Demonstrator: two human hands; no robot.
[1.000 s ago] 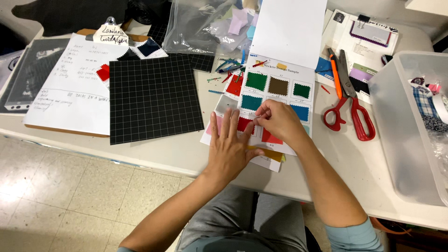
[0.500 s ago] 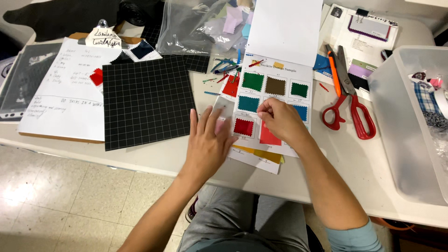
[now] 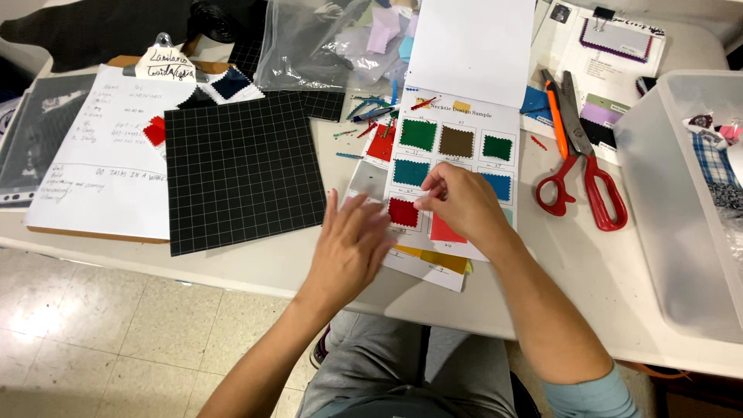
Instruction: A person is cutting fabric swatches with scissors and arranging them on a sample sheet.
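Swatches of coloured fabric sit in a grid on the white sample sheet (image 3: 457,166), which lies on the surface right in front of you. Your right hand (image 3: 460,203) rests on the middle of that sheet with its fingertips pinched together over the spot between the teal swatch (image 3: 410,172) and the red swatch (image 3: 403,211); the grip looks closed on something small, but you cannot tell what, since the fingers hide it. Your left hand (image 3: 352,244) lies flat and open on the sheet's lower left corner, holding nothing, apparently pressing the paper so it does not slide while the other hand works. Green (image 3: 419,135), brown (image 3: 457,142) and dark green swatches fill the row above. Just left of the sheet lies a black gridded cutting mat (image 3: 244,170), and beyond it a clipboard with handwritten notes (image 3: 104,155). Red-handled scissors (image 3: 584,174) lie near the sheet's right edge, with a clear plastic bin (image 3: 681,201) further right.
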